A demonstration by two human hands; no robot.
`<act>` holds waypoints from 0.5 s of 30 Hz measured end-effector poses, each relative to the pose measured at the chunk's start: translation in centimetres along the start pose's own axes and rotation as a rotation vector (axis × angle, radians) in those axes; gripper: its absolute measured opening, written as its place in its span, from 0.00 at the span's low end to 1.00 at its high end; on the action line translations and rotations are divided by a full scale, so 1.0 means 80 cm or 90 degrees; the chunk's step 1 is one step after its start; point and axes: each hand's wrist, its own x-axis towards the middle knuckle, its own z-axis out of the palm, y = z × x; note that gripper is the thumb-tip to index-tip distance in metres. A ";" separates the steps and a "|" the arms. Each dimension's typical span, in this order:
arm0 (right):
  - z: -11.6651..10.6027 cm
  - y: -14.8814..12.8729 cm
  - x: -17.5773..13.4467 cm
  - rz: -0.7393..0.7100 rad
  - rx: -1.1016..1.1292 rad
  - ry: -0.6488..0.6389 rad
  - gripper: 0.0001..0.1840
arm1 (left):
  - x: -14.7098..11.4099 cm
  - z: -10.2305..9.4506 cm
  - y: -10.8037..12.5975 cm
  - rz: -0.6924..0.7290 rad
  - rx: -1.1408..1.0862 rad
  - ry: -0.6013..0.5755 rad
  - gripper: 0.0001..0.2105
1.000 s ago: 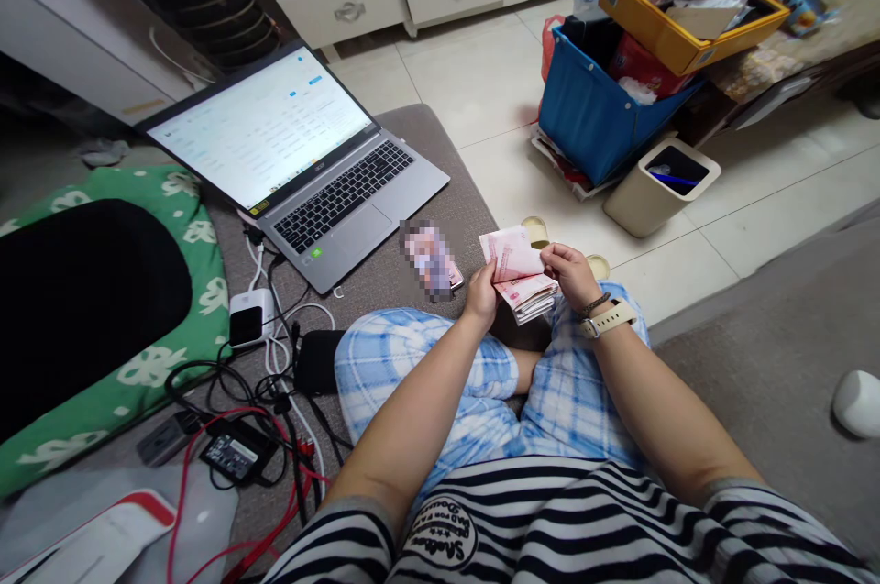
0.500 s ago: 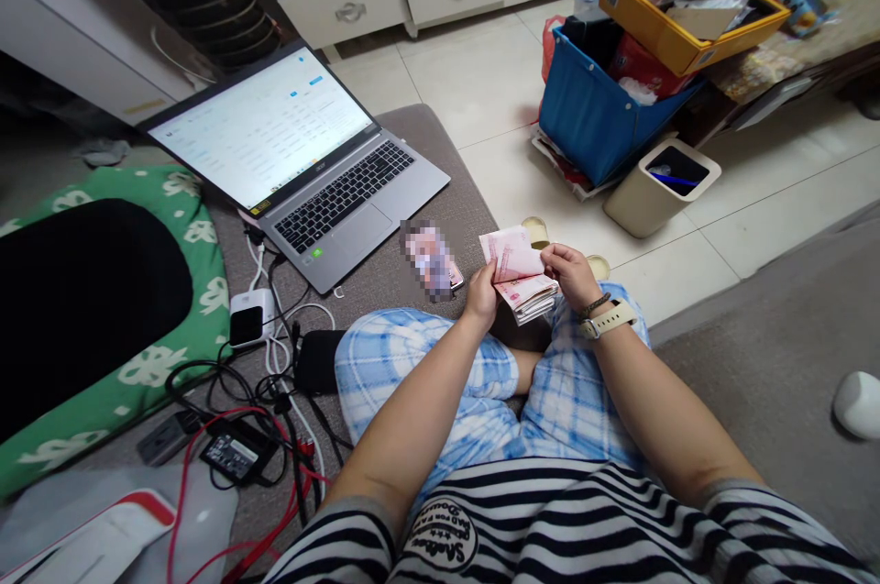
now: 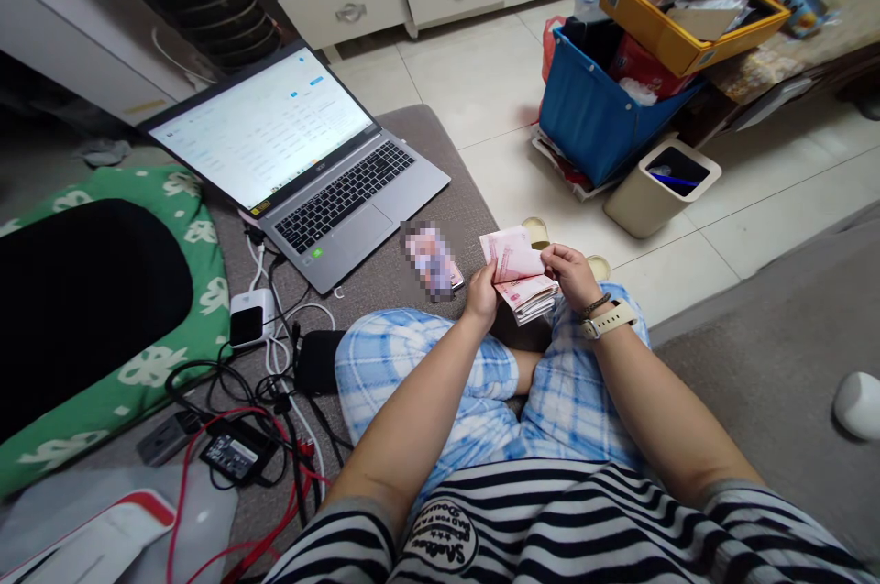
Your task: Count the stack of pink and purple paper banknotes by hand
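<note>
A folded stack of pink banknotes [image 3: 528,295] is held over my crossed legs. My left hand [image 3: 483,295] grips it at the left edge, thumb on top. The upper part of the notes [image 3: 512,252] is spread upward, and my right hand [image 3: 570,274] pinches its right edge between thumb and fingers. A watch with a pale strap [image 3: 609,320] and a dark braided bracelet are on my right wrist. Left of the notes, a phone [image 3: 433,263] with a blurred-out surface lies on the grey-brown seat.
An open laptop [image 3: 364,208] stands on the seat ahead. Cables, a power adapter [image 3: 237,453] and a white device [image 3: 251,318] lie at the left beside a green cushion [image 3: 199,309]. A blue bin [image 3: 591,116] and a beige waste bin [image 3: 639,199] stand on the tiled floor.
</note>
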 end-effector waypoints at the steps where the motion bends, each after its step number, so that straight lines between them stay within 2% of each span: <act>1: 0.000 0.000 0.000 -0.001 0.003 -0.001 0.14 | 0.000 -0.001 -0.001 0.001 0.001 0.002 0.18; 15: 0.000 0.000 0.000 -0.006 0.002 -0.002 0.15 | -0.002 0.002 0.003 0.002 -0.007 0.011 0.17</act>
